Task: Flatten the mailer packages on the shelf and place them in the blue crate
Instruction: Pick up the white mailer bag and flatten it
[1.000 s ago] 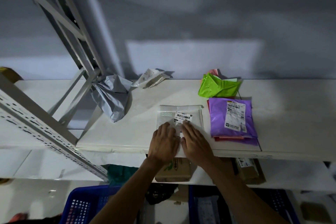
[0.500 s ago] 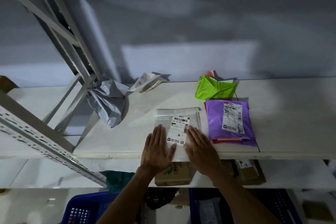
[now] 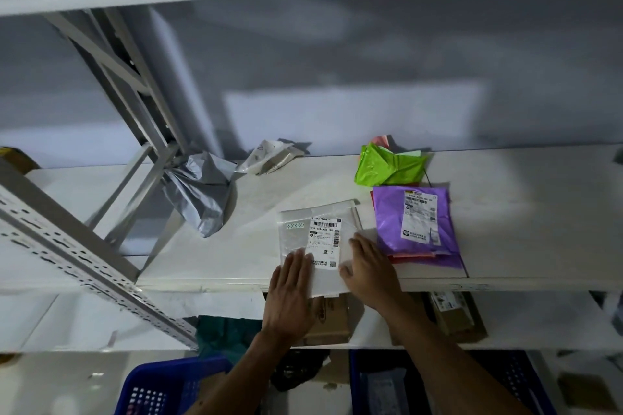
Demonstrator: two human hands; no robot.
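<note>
The left hand [image 3: 291, 286] lies flat, fingers straight, pressing the near left part of a pale mailer [image 3: 296, 236]. The right hand [image 3: 371, 269], also flat and gripping nothing, presses its near right edge. The mailer lies label up on the white shelf [image 3: 236, 246], its near end slightly over the shelf's front edge. Just right of it a purple mailer [image 3: 387, 222] tops a small stack, with a crumpled green mailer [image 3: 387, 167] behind. A grey mailer [image 3: 199, 192] sits far left. Blue crates [image 3: 161, 384] stand below.
</note>
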